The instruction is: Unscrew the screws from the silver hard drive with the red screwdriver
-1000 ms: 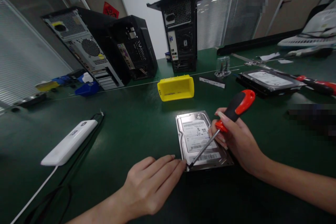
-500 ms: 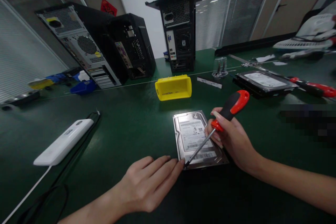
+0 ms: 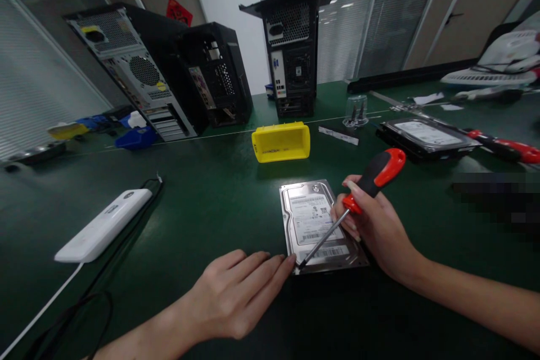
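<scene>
A hard drive [image 3: 310, 222] lies label up on the green tabletop [image 3: 211, 191], below and right of the frame's center. Your right hand [image 3: 379, 230] is closed around a red-and-black screwdriver [image 3: 353, 203], its tip at the drive's lower-left corner. Your left hand [image 3: 240, 292], fingers extended together and grasping nothing, rests fingertips by that corner. Above sits a yellow bin [image 3: 282, 143]; a computer tower [image 3: 295, 62] stands at upper center.

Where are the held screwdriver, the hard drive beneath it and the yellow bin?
Screwdriver [image 3: 352, 203], head view: red collar where shaft meets handle.
Hard drive [image 3: 311, 221], head view: printed label on top.
Yellow bin [image 3: 282, 140], head view: inner surface.
</scene>
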Available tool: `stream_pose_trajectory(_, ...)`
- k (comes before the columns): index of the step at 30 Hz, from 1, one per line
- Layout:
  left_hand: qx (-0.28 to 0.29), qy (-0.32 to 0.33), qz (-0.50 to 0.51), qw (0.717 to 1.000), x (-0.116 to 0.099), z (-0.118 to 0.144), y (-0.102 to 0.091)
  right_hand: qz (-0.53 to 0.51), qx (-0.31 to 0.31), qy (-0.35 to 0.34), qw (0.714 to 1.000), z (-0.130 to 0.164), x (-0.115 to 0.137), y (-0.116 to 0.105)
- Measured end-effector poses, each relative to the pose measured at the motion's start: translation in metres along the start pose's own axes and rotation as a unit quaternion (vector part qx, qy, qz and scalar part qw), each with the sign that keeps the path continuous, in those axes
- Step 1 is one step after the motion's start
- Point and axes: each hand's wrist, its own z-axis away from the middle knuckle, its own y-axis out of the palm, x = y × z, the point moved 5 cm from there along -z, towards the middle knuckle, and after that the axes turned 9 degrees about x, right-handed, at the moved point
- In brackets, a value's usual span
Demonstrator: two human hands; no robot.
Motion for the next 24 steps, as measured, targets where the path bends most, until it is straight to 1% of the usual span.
stream_pose_trajectory(4, -0.012, -0.003, 0.029, 0.999, 0.001, 0.002, -0.001, 0.010, -0.007, -0.007, 1.000, 0.003, 0.005, 0.004)
stream_pose_trajectory(7, -0.038, -0.004, 0.049, 0.998, 0.001, 0.003, -0.004, -0.013, -0.028, 0.009, 0.999, 0.005, 0.005, 0.005)
stream_pose_trajectory(9, -0.060, -0.024, 0.080, 0.995, 0.002, 0.002, -0.006, -0.033, -0.041, 0.018, 0.998, 0.006, 0.003, 0.004)
stream_pose_trajectory(10, -0.063, -0.049, 0.114, 0.990, 0.004, 0.001, -0.005, -0.036, -0.042, 0.019, 0.998, 0.006, 0.002, 0.004)
stream_pose_trajectory(11, -0.057, -0.085, 0.160, 0.982, 0.008, 0.000, -0.003, -0.034, -0.038, 0.015, 0.999, 0.006, 0.001, 0.004)
stream_pose_trajectory(12, -0.043, -0.130, 0.212, 0.968, 0.012, -0.001, 0.001, -0.028, -0.033, 0.012, 0.999, 0.006, 0.001, 0.004)
stream_pose_trajectory(14, 0.001, -0.230, 0.303, 0.925, 0.022, -0.001, 0.011, -0.014, -0.016, 0.012, 1.000, 0.006, -0.001, 0.004)
stream_pose_trajectory(15, 0.020, -0.271, 0.334, 0.902, 0.026, -0.001, 0.015, -0.009, -0.010, 0.015, 1.000, 0.006, -0.001, 0.004)
stream_pose_trajectory(16, 0.036, -0.298, 0.362, 0.883, 0.028, -0.001, 0.018, -0.007, -0.007, 0.016, 1.000, 0.006, -0.001, 0.005)
stream_pose_trajectory(18, 0.062, -0.321, 0.412, 0.850, 0.032, -0.003, 0.023, -0.011, -0.011, 0.017, 1.000, 0.006, 0.001, 0.006)
stream_pose_trajectory(20, 0.077, -0.323, 0.453, 0.827, 0.033, -0.005, 0.027, -0.023, -0.025, 0.016, 0.999, 0.004, 0.003, 0.006)
stream_pose_trajectory(22, 0.085, -0.323, 0.479, 0.812, 0.033, -0.007, 0.029, -0.038, -0.030, 0.013, 0.999, 0.002, 0.005, 0.007)
stream_pose_trajectory(24, 0.091, -0.320, 0.492, 0.804, 0.032, -0.008, 0.032, -0.039, -0.021, 0.008, 0.999, 0.001, 0.006, 0.008)
